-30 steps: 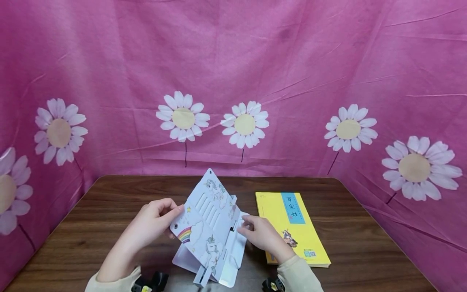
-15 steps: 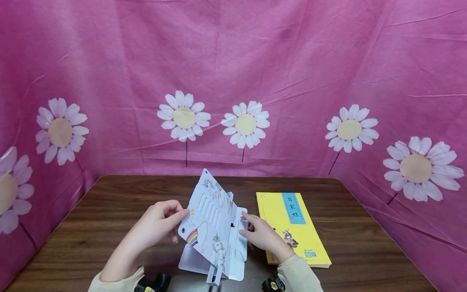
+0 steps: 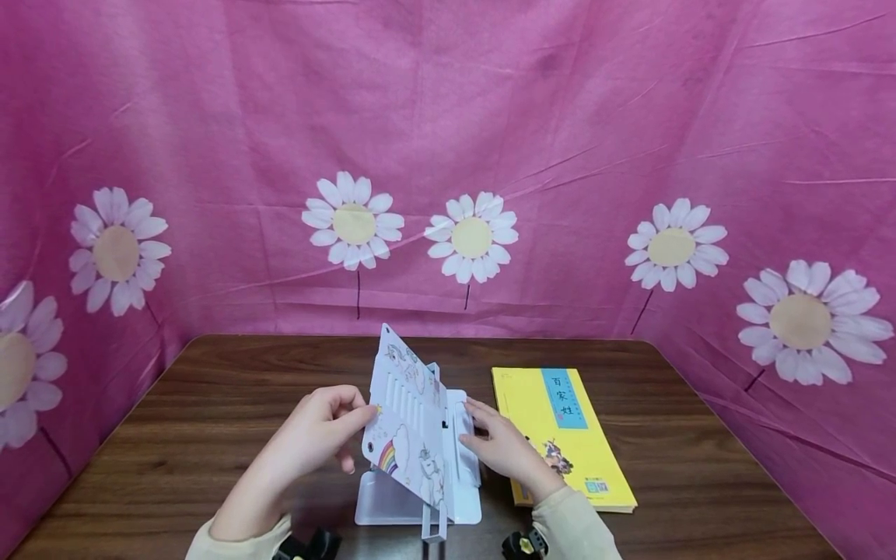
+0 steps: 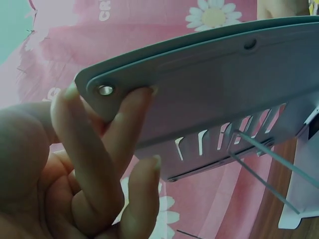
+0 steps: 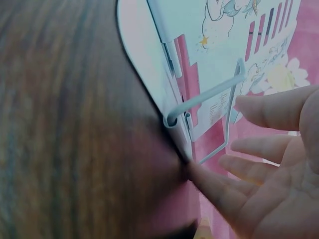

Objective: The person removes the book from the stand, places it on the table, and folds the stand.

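A white book stand [image 3: 411, 424] printed with unicorns and a rainbow stands near the table's front, its slotted panel tilted up from a flat base. My left hand [image 3: 322, 432] pinches the panel's left edge, thumb on the printed face. In the left wrist view, fingertips press the panel's plain back [image 4: 209, 89] beside a metal rivet. At the base's right edge, my right hand [image 3: 504, 447] rests with fingers extended. The right wrist view shows one fingertip touching that edge, near a bent wire page holder [image 5: 209, 97]; the other fingers are spread.
A yellow book [image 3: 581, 443] with a blue title label lies flat just right of the stand, partly under my right forearm. The brown wooden table [image 3: 231, 389] ends at a pink curtain [image 3: 560, 117] printed with daisies.
The book stand has turned anticlockwise as seen from above, its near end swinging right. My left hand has moved right with the panel; the right hand has stayed almost in place.
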Action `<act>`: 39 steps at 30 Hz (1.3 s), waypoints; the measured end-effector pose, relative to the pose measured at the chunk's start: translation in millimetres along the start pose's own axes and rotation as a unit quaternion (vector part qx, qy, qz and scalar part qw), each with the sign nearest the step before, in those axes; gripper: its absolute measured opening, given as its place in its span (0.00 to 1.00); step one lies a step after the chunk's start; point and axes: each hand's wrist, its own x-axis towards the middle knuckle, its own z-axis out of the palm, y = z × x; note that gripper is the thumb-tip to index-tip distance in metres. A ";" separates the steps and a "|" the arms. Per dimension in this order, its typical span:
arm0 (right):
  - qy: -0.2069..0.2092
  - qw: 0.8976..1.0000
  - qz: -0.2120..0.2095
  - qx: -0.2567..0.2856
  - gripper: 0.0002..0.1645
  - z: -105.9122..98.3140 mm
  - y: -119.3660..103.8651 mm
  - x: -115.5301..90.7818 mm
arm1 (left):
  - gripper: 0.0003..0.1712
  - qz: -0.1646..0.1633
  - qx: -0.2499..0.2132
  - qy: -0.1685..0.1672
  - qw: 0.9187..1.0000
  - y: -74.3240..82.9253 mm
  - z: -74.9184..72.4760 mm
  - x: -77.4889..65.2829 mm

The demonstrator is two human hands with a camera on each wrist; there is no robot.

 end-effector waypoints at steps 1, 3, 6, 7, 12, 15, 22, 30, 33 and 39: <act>-0.003 1.000 0.000 0.011 0.35 -0.2 0.3 0.3 | 0.14 0.000 -0.002 -0.001 1.000 0.0 0.6 0.1; -0.009 0.999 0.003 0.038 0.35 -0.7 1.1 1.0 | 0.14 -0.001 -0.005 0.000 1.000 -0.1 1.8 0.5; -0.011 0.998 0.011 0.062 0.35 -0.5 1.7 1.7 | 0.14 -0.004 -0.009 0.001 1.000 -0.3 2.8 0.7; -0.009 0.998 0.017 0.067 0.35 -0.4 0.9 1.6 | 0.14 -0.005 -0.010 0.002 1.000 -0.3 3.0 0.7; 0.022 0.998 0.025 0.050 0.32 -0.8 -14.5 -3.9 | 0.14 -0.006 -0.006 0.006 1.000 1.7 4.1 0.3; 0.040 0.998 -0.015 0.051 0.30 -0.2 -31.8 -10.2 | 0.14 -0.002 -0.001 0.010 1.000 3.0 4.5 -0.1; 0.035 0.993 -0.104 0.050 0.32 3.8 -72.4 -29.8 | 0.14 0.014 0.002 0.017 1.000 4.1 6.0 -0.6; 0.014 0.988 -0.136 0.068 0.30 6.0 -92.1 -42.4 | 0.15 0.047 0.029 0.039 0.998 9.4 13.5 -3.6; 0.023 0.987 -0.141 0.079 0.28 4.6 -95.2 -44.6 | 0.15 0.057 0.025 0.040 0.997 13.4 18.2 -4.9; 0.053 0.981 -0.155 0.102 0.24 1.2 -99.7 -48.5 | 0.14 0.077 0.007 0.039 0.996 19.4 27.9 -7.0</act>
